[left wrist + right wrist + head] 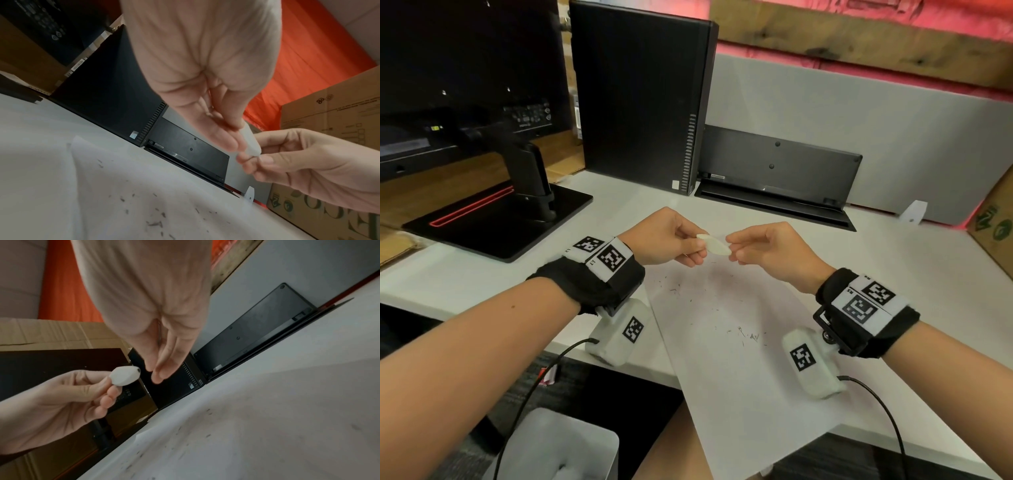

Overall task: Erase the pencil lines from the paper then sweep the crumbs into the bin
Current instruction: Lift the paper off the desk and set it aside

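Note:
A white oval eraser (714,245) (249,141) (125,375) with a dark tip is pinched in my left hand (700,246) (236,141) (109,386) above the far end of the paper. My right hand (734,250) (252,160) (157,374) has its thumb and fingers drawn together at the eraser's right tip. The right wrist view shows a small gap between them and the eraser. The white paper (739,377) (123,194) (246,418) lies angled on the desk, strewn with dark eraser crumbs (753,335). A white bin (561,445) stands on the floor below the left forearm.
The paper's near corner hangs over the white desk's (482,274) front edge. A monitor stand (500,219) sits at the left. At the back are a black computer tower (640,96) and a keyboard (774,171) propped against the partition. A cardboard box (996,222) stands far right.

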Available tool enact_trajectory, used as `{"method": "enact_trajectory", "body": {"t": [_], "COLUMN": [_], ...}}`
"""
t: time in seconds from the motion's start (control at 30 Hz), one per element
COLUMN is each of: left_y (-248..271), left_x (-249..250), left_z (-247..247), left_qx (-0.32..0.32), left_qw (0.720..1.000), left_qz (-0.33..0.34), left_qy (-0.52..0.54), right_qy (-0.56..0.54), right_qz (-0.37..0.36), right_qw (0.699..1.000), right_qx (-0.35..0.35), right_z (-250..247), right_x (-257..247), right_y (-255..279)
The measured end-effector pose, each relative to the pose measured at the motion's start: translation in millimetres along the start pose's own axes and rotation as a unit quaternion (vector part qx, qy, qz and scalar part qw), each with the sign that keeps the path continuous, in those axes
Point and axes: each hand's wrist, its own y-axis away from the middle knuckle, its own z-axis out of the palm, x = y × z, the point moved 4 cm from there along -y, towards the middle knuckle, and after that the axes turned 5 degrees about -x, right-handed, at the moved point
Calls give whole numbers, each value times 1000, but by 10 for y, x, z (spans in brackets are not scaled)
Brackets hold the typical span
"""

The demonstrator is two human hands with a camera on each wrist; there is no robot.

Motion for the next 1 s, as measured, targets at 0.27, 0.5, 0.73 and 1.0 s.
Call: {"method": "enact_trajectory", "body": {"t": [0.27, 0.5, 0.73, 1.0], "left_y": [-54, -127, -87, -98], "left_x": [48, 9, -60, -83], "left_z": [-5, -3, -118, -42], "left_qx": [59, 59, 82, 21], "left_qw": [996, 994, 983, 993], "left_qz": [29, 3, -46, -17], "left_qy": [-64, -88, -158, -116], "right_qy": [10, 111, 220, 206], "right_qz": [-24, -8, -5, -11], "right_qw": [1000, 992, 975, 978], "right_qx": [8, 51, 40, 18], "right_z": [59, -134, -143, -85], "right_x": [-176, -196, -173, -192], "right_y": [4, -49, -34, -79]}}
